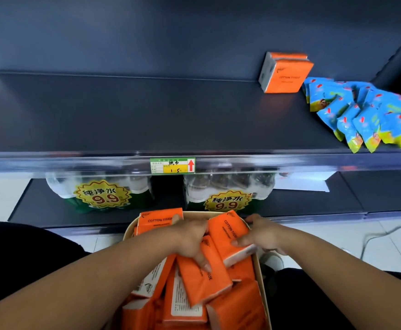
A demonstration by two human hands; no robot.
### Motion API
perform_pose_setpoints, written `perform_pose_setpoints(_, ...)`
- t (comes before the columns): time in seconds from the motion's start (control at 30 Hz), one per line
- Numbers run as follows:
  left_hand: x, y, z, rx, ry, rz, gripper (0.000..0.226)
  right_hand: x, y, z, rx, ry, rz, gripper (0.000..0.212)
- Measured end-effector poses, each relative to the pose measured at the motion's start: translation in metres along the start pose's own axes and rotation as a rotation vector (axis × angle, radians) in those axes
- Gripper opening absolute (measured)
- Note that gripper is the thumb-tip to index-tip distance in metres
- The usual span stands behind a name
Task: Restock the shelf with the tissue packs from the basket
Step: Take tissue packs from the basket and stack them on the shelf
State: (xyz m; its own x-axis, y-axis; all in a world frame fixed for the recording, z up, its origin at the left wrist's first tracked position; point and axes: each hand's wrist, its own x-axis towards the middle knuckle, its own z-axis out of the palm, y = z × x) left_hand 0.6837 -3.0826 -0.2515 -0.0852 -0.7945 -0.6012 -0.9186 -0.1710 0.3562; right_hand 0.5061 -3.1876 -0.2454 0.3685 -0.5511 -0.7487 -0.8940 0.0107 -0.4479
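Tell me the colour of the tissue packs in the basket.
The tissue packs are orange; head view shows it.

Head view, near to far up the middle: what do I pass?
Basket of tissue packs, left hand and right hand gripping some → bottled water packs → price label → upper shelf → stocked tissue packs at its back.

1. Your shelf [147, 115] runs dark and wide in front of you, with a price tag [172, 165] on its front edge.
2. Toward the back right, orange tissue packs [286, 72] stand upright, pressed together.
3. Just beside them, blue packets [366, 115] sprawl along the right end, down to the front edge.
4. On the lower shelf [313, 206], bottled water packs [101, 191] sit side by side.
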Motion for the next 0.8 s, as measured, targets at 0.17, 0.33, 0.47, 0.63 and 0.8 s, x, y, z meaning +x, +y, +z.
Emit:
perform_pose_setpoints(0.17, 0.001, -0.004, 0.000, 0.039, -0.070, 0.005, 0.062, -0.003, -0.003, 0.000, -0.045, -0.040, -0.069, 0.052)
perform_pose_setpoints(0.33, -0.003, -0.003, 0.004, 0.117, -0.159, 0.042, 0.079, -0.003, -0.005, 0.005, -0.119, 0.025, -0.106, 0.057)
perform_pose_setpoints(0.47, -0.002, 0.001, 0.007, 0.123, -0.179, 0.095, 0.081, -0.004, -0.006, 0.003, -0.053, 0.028, -0.120, 0.056)
perform_pose_setpoints(0.63, -0.006, 0.009, 0.003, 0.071, -0.140, 0.093, 0.073, -0.003, -0.007, -0.003, -0.003, 0.024, -0.140, 0.060)
perform_pose_setpoints(0.8, -0.018, -0.001, -0.040, -0.368, -0.065, 0.164, 0.045, -0.009, -0.012, -0.020, 0.117, 0.098, -0.239, 0.056)
